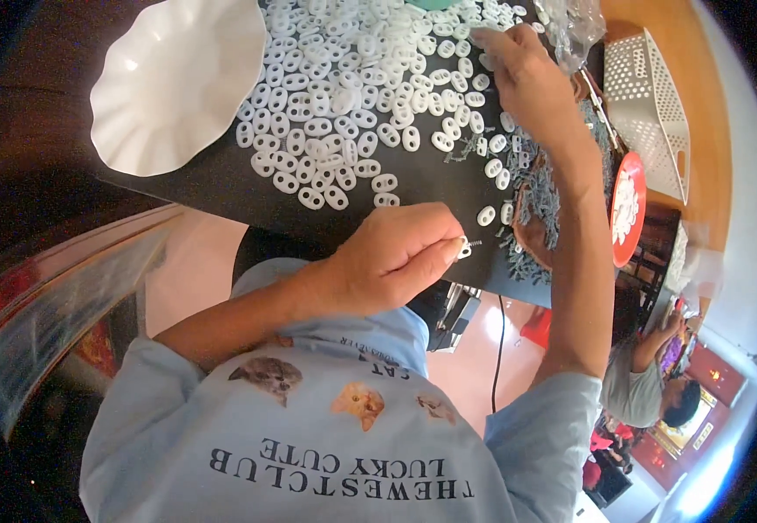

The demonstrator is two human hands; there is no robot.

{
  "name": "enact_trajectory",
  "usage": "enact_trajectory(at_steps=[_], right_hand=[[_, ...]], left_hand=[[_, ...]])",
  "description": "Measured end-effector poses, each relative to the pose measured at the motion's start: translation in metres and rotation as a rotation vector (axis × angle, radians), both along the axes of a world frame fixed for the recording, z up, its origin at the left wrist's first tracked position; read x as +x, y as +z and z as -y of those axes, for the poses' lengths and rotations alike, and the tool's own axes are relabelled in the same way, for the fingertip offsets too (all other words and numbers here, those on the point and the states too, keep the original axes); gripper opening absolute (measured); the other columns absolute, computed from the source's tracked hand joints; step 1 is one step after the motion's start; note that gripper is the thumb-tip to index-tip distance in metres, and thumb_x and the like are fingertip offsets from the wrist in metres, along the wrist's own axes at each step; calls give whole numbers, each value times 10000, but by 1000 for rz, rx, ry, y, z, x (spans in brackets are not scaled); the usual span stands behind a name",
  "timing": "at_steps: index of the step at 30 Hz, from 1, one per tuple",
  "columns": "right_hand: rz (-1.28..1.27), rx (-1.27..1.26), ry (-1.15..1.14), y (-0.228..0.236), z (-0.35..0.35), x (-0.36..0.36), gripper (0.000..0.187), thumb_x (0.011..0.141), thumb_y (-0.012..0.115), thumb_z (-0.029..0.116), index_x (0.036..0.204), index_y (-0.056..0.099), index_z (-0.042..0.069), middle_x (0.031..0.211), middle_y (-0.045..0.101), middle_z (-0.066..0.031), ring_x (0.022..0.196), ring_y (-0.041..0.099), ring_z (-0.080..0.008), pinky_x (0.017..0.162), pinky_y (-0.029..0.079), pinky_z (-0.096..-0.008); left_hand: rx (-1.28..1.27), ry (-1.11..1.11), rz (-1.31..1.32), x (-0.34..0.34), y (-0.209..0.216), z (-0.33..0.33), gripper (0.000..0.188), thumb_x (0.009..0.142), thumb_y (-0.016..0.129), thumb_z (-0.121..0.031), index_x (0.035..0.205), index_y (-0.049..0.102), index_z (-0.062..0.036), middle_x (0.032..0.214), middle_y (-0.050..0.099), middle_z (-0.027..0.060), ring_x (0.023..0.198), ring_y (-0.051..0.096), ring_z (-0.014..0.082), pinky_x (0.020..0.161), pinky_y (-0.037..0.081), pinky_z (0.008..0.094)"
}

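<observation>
My left hand [400, 259] is closed in front of my body, at the table's near edge. Between its thumb and bent forefinger it pinches a small white oval two-hole plastic piece [464, 247], mostly hidden by the fingertips. My right hand [535, 87] reaches to the far right side of a wide heap of the same white two-hole pieces [335, 78]. Its forefinger stretches out over the pieces and the other fingers are partly hidden; I see nothing held in it. Below that forearm lie many small dark grey toothed parts [540, 209].
A white scalloped dish [178, 83] stands at the left of the dark table [221, 179]. To the right are a red plate [629, 209] with white pieces, a perforated white basket [649, 113] and a clear plastic bag [575, 30]. Another person [649, 383] sits farther right.
</observation>
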State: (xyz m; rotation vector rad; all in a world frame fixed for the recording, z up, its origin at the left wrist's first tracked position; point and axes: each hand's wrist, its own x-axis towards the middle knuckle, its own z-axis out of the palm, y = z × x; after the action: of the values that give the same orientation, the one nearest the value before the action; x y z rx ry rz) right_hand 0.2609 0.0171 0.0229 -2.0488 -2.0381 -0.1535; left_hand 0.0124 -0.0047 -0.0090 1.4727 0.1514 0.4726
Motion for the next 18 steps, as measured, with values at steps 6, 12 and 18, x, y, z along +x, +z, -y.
enact_trajectory(at_steps=[6,12,18], right_hand=[[-93,-77,50,17,22,-16,292,849,535,-3,1118,599,92,873,521,-122,743,564,-283,678,459,-354],[-11,51,-46,4,3,22,274,870,528,35,1132,599,75,875,539,-144,733,570,-287,667,452,-354],[74,-14,-33,0,-2,24,263,867,536,66,1120,607,82,899,551,-154,763,574,-331,697,459,-384]], left_hand=[[27,10,29,-2,0,-3,87,902,485,-82,875,532,-14,720,513,82,608,518,192,565,415,312],[36,-6,35,1,-1,-3,83,899,488,-80,893,535,-13,723,509,84,612,524,195,566,418,315],[32,20,24,0,-3,-2,82,895,485,-76,888,535,-11,729,516,86,605,524,196,559,416,311]])
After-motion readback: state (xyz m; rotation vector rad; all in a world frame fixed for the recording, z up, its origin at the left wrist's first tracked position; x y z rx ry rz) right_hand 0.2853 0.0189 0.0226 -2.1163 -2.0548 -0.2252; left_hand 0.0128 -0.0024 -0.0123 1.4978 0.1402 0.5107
